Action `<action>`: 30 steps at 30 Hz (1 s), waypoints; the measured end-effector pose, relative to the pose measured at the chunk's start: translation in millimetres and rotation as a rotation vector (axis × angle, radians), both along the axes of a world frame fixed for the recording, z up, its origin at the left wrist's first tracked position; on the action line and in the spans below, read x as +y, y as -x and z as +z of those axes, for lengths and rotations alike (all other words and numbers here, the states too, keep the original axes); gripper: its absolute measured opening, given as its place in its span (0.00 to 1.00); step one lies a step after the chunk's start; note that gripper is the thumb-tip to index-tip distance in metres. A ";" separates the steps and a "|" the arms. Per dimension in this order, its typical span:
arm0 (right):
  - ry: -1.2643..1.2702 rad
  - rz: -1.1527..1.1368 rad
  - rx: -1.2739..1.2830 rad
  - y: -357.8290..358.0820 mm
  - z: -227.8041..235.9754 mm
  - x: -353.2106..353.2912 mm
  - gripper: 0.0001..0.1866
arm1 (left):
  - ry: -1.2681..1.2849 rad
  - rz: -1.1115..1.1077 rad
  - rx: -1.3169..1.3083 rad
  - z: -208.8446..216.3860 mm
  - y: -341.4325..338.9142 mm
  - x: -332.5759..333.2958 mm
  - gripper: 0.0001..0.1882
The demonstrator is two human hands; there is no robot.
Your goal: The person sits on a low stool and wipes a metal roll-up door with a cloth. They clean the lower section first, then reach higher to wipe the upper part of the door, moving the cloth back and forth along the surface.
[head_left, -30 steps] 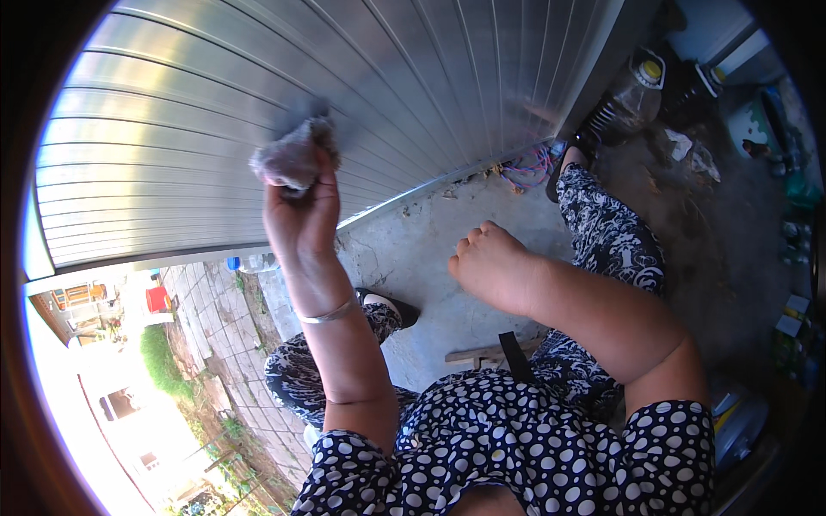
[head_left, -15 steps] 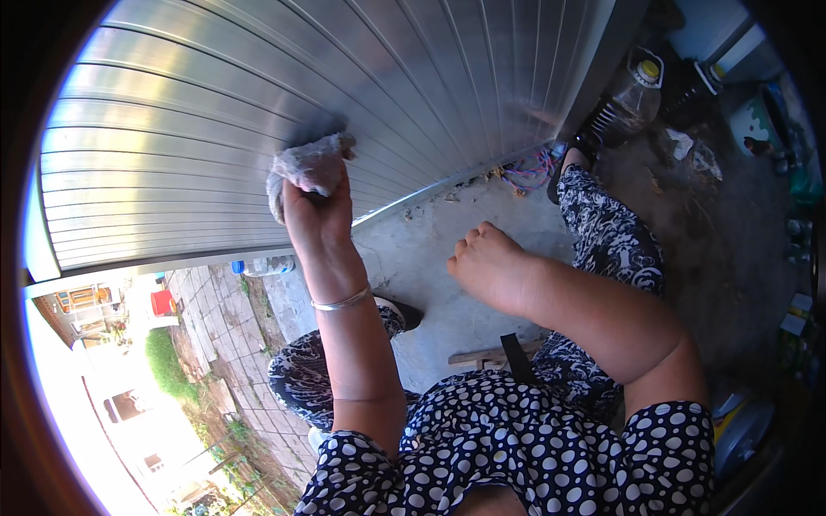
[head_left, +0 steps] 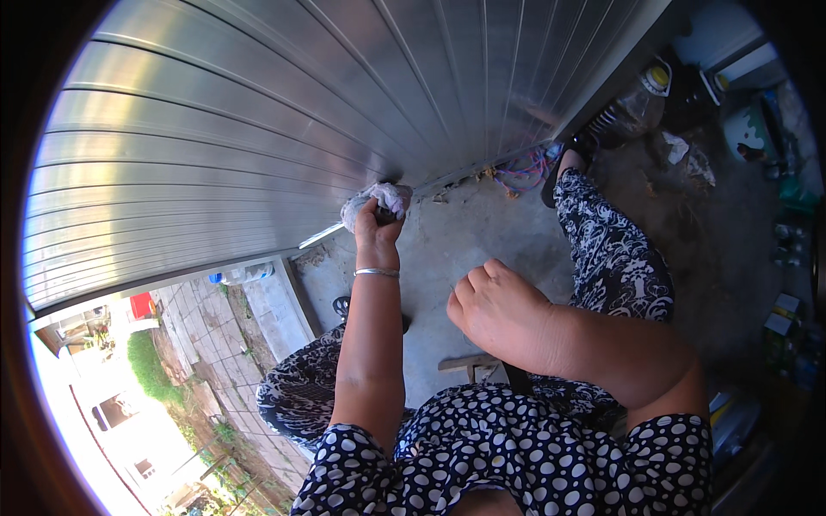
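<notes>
A crumpled, greyish-white cloth [head_left: 356, 209] is gripped in my left hand [head_left: 377, 239], which wears a silver bangle. I hold the cloth against the lower part of a ribbed, shiny metal door panel [head_left: 258, 138], close to its bottom edge. The thumb shows on my side of the cloth; most of the other fingers are hidden. My right hand [head_left: 503, 310] is curled into a fist in front of my right leg, apart from the panel. Nothing shows in it.
Coloured cords [head_left: 520, 172] lie by the panel's foot, near my right shoe. A large clear jug with a yellow cap [head_left: 644, 96] stands at the far right. A small wooden stool [head_left: 465, 363] is beneath me. Outside at left are paving [head_left: 202, 322] and a blue-capped bottle [head_left: 241, 275].
My left hand has moved right and lower along the panel with the cloth. My right fist sits slightly lower in the picture, and the whole view has shifted a little.
</notes>
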State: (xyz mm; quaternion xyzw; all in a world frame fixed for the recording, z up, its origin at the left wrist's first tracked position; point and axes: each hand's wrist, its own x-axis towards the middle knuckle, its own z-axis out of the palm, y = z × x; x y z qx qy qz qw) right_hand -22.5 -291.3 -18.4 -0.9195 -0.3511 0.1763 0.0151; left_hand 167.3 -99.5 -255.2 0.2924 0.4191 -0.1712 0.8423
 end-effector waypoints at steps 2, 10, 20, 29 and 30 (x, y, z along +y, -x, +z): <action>0.009 -0.011 0.009 -0.6 -2.7 -3.1 0.19 | -0.036 -0.004 0.083 -12.9 0.2 -8.8 0.17; 0.047 -0.014 0.012 -2.8 -4.5 -2.7 0.18 | 0.002 0.006 0.207 -56.9 -5.4 -4.6 0.16; -0.017 -0.099 -0.029 -9.3 -20.5 -5.8 0.12 | 0.037 -0.295 -0.233 16.1 49.4 1.6 0.17; -0.228 -0.430 -0.196 -35.3 -29.2 -14.3 0.37 | -0.208 -0.620 -0.553 104.1 98.7 -1.4 0.20; -0.344 -0.473 -0.181 -35.3 -30.6 -12.4 0.38 | -0.223 -0.634 -0.559 114.6 101.5 -4.9 0.20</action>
